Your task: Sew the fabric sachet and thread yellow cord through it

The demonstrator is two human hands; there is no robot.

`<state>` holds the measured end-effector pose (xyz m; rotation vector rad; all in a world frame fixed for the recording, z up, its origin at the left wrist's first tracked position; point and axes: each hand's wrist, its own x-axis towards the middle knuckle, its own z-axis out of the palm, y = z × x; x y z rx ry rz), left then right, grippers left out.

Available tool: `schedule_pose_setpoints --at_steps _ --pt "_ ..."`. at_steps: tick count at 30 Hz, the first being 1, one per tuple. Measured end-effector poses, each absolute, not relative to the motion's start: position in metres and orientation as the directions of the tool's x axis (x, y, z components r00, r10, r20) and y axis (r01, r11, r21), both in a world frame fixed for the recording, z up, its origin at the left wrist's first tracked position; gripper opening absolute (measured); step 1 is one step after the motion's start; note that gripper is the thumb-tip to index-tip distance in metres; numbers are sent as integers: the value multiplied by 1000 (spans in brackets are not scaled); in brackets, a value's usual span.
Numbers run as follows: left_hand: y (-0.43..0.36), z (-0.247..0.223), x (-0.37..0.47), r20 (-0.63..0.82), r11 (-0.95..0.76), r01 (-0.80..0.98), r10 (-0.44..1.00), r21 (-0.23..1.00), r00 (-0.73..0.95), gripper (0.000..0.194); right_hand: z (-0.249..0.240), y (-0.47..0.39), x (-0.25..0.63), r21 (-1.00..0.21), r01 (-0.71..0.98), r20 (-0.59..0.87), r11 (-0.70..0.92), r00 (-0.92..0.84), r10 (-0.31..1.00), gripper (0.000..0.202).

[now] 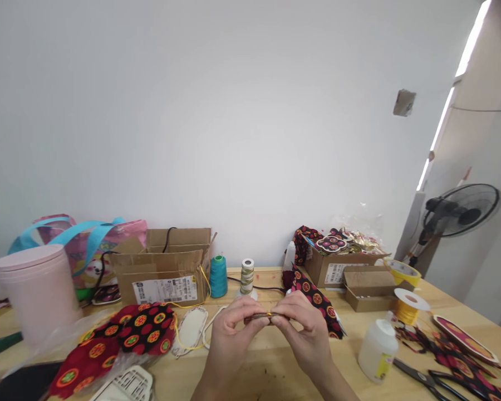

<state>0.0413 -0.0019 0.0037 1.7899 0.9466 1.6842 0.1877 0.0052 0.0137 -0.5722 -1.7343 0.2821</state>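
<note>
Between both hands, held level above the table's middle, is a thin flat brown piece (269,316) seen edge-on, with a small yellow spot at its centre. My left hand (236,331) pinches its left end with thumb and fingers. On the other end, my right hand (304,329) pinches the same way, and the two thumbs nearly meet. The face of the piece is hidden. Just behind the hands stand a camouflage-coloured thread spool (247,277) and a teal thread cone (219,277). Left of my left hand lies a pale oval cutout (191,329).
Patterned red and black fabric (148,328) lies left, near a cardboard box (161,275) and pink canister (37,289). At right are a white squeeze bottle (378,351), scissors (432,379), a ribbon spool (409,306) and a filled box (323,267). A wall rises behind.
</note>
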Motion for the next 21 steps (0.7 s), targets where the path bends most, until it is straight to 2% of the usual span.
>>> schedule_pose_setpoints --at_steps 10,15,18,21 --pt "-3 3 42 571 -569 85 821 818 -5 4 13 6 187 -509 206 833 836 -126 539 9" --pt "-6 5 40 449 -442 -113 892 890 54 16 10 9 192 -549 194 811 813 -112 574 7" --pt "-7 6 36 355 -341 -252 935 906 11 27 10 13 197 -590 181 792 787 -60 607 8" --pt "-5 8 35 292 -292 -282 955 914 -43 26 11 14 200 -618 167 777 768 -19 629 8"
